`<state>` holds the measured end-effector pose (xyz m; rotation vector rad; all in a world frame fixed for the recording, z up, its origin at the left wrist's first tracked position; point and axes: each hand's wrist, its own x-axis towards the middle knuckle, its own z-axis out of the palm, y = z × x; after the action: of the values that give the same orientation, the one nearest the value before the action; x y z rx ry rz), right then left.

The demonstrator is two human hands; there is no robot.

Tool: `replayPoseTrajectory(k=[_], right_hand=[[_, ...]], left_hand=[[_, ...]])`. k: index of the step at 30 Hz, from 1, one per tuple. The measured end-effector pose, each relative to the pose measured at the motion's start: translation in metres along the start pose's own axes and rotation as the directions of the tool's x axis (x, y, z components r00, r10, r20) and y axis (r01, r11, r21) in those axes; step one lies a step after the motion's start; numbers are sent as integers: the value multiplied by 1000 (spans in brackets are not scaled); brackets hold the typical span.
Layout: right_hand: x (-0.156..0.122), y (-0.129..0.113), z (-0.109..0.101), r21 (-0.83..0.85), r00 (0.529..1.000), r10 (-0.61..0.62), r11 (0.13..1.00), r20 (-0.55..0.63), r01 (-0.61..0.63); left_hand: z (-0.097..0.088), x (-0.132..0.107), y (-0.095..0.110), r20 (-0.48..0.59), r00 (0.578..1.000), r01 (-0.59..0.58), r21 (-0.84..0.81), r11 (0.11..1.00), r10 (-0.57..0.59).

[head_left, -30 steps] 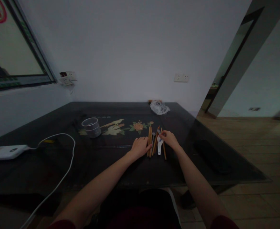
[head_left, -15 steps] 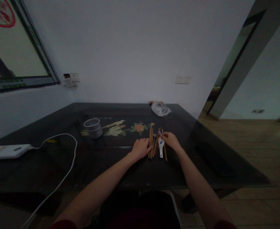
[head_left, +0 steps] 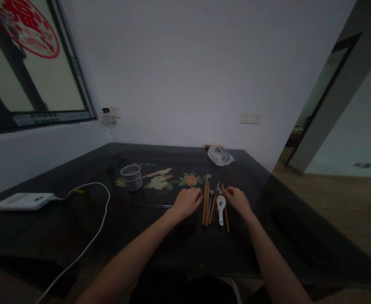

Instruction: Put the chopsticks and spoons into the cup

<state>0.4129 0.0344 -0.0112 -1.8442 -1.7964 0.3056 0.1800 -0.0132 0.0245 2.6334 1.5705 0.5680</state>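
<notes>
Several wooden chopsticks (head_left: pixel 205 209) lie side by side on the dark table, with a thin metal spoon (head_left: pixel 210 200) among them. A white ceramic spoon (head_left: pixel 221 210) with a blue mark lies on the right part of the group, bowl away from me. Just left of the chopsticks is my left hand (head_left: pixel 188 202), its fingers curled together with nothing visible in them; the tips are partly hidden. My right hand (head_left: pixel 238 199) pinches near the far end of the rightmost chopstick (head_left: pixel 226 217), beside the ceramic spoon's bowl. Another metal utensil's end (head_left: pixel 218 190) shows above that bowl.
A grey perforated utensil holder (head_left: pixel 132 179) stands to the left, on the table's inlaid bird-and-flower picture. A crumpled clear plastic bag (head_left: pixel 220 156) lies near the wall. At far left is a white power bank (head_left: pixel 23 202) with a white cable (head_left: pixel 104 215) curving over the front edge.
My left hand has drawn slightly away from the chopsticks and curled more. My right fingertips have shifted right, off the ceramic spoon's bowl. The camera view has tilted up and left.
</notes>
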Motion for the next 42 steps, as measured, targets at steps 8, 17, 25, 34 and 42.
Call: replayPoseTrajectory(k=[8, 17, 25, 34, 42], right_hand=[[-5, -40, -18, 166, 970, -236, 956, -61, 243], [-23, -120, 15, 521, 842, -516, 768, 159, 373], [-15, -207, 114, 706, 804, -536, 673, 258, 222], [-13, -283, 206, 788, 923, -256, 611, 287, -76], [-12, -302, 206, 853, 886, -380, 520, 267, -34]], left_hand=[[-75, -28, -45, -392, 919, -48, -200, 979, -35], [-86, -71, -191, -863, 377, 131, -311, 941, -337], [-40, -72, -255, -500, 140, -73, -866, 495, -855], [-20, -69, -247, -270, 324, -93, -963, 253, -907], [-15, -60, -246, -180, 460, -156, -980, 120, -870]])
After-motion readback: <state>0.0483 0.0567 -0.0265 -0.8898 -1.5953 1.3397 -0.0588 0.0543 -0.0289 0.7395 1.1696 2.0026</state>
